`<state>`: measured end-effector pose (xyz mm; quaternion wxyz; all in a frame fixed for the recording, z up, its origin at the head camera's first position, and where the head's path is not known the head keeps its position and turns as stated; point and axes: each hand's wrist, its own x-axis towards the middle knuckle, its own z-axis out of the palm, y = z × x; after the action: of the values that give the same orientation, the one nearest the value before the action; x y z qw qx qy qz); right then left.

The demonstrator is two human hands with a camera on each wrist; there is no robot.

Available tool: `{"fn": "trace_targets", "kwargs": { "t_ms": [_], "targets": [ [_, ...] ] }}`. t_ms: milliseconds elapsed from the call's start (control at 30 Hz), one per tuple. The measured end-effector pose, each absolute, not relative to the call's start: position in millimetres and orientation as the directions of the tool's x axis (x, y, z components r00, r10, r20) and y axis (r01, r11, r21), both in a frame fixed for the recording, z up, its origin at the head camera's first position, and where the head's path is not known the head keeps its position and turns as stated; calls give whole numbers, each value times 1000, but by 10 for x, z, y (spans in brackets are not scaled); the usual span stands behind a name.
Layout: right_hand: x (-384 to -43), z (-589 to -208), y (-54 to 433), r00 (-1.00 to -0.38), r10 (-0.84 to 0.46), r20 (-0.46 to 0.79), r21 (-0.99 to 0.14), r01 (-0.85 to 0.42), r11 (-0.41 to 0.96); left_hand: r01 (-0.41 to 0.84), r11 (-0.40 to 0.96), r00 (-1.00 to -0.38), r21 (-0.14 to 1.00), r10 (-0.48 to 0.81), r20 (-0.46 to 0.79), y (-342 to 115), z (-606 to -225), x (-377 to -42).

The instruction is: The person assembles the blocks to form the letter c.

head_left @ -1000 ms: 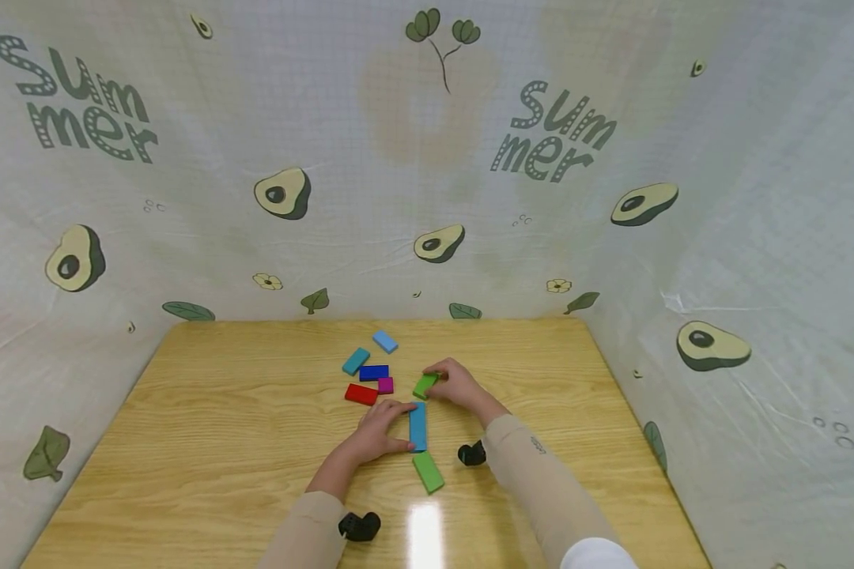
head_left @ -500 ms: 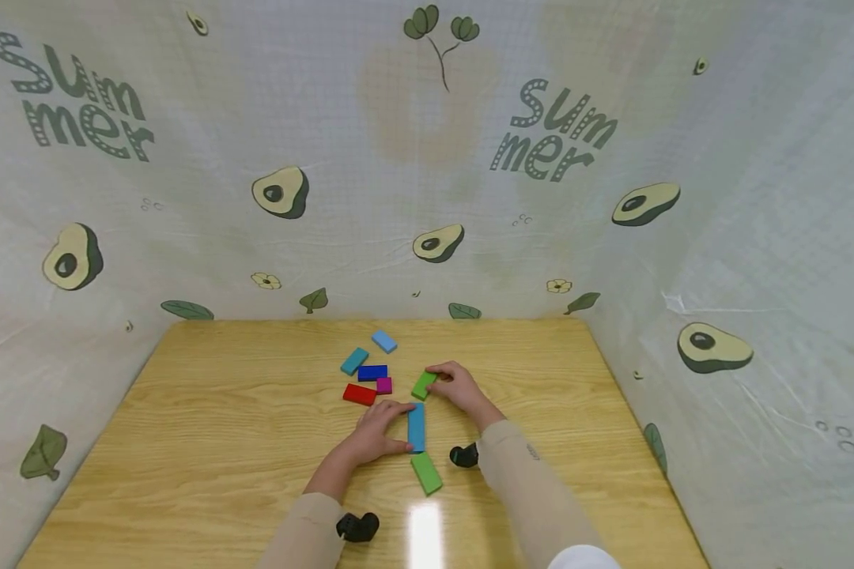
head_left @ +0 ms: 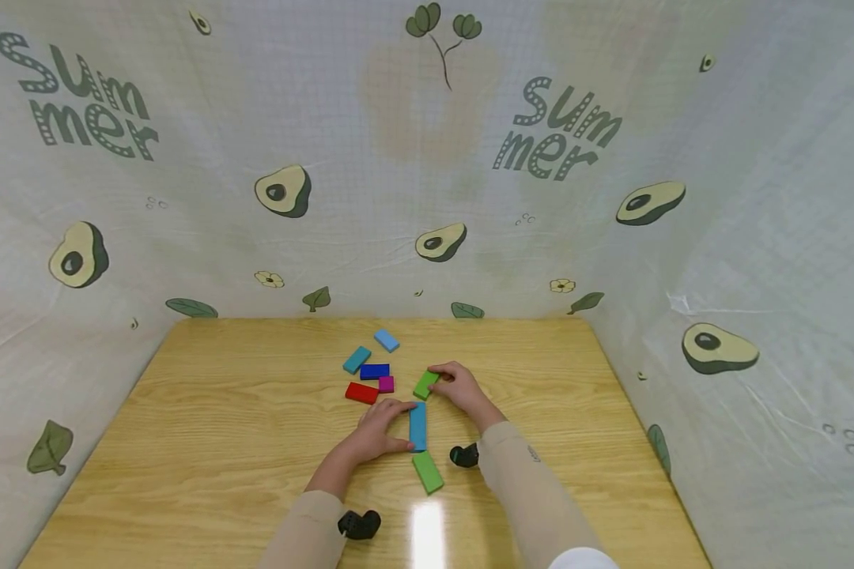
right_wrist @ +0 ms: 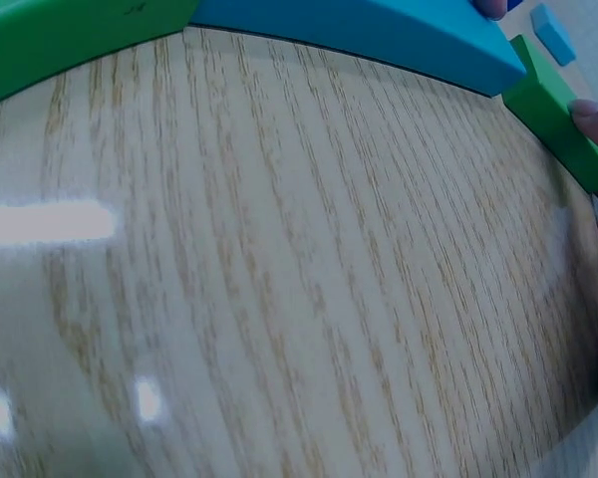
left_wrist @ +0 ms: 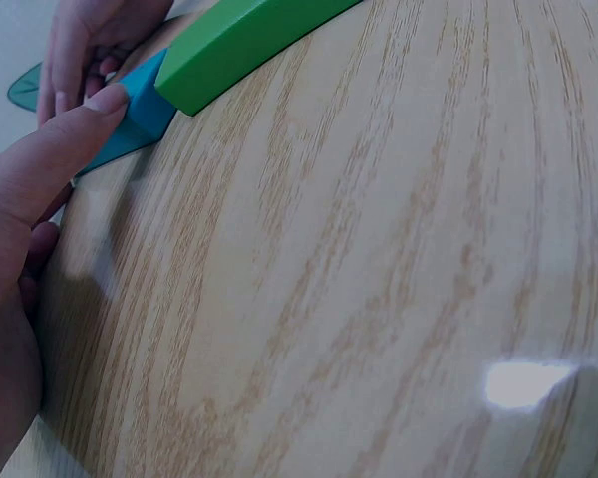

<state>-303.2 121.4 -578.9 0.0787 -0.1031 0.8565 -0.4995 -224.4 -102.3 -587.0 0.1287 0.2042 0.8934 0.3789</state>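
My left hand [head_left: 379,431] holds a long blue block [head_left: 417,427] by its two ends, thumb at the near end and a finger at the far end. In the left wrist view the thumb presses the blue block [left_wrist: 145,110]. Just beyond it, my right hand [head_left: 462,389] pinches a green block [head_left: 425,385], which lies slanted with its near corner close to the blue one. A second green block [head_left: 428,472] lies angled at the blue block's near end. In the right wrist view these three blocks form a bent row on the table; fingers partly hide the far green block [right_wrist: 553,110].
Left of the far green block lie a red block [head_left: 361,393], a small magenta block [head_left: 386,385], a dark blue block [head_left: 375,371], a teal block [head_left: 357,359] and a light blue block [head_left: 387,341]. Patterned cloth [head_left: 427,182] walls in the wooden table [head_left: 221,435].
My right forearm and wrist have shifted slightly to the left, while that hand still pinches the far green block. The left hand and the blocks stay practically in place.
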Motion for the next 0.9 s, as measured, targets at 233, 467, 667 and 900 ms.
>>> {"fn": "trace_targets", "kwargs": {
  "t_ms": [233,467,667,900],
  "targets": [
    [-3044,-5799,1222,-960,-278,-44,-870,-100,483,280,630,-881,724,468,-66,-1021,-5842,-2232],
    [-3041,-5798,1220,-959,-278,-48,-868,-98,487,281,629,-884,724,464,-60,-1017,-5824,-2229],
    [-3032,-5805,1226,-958,-280,-54,-866,-94,490,275,625,-884,730,462,-63,-1017,-5821,-2225],
    [-3037,-5831,1221,-958,-280,-56,-872,-89,482,271,619,-883,737,464,-65,-1015,-5825,-2229]
  ]
}}
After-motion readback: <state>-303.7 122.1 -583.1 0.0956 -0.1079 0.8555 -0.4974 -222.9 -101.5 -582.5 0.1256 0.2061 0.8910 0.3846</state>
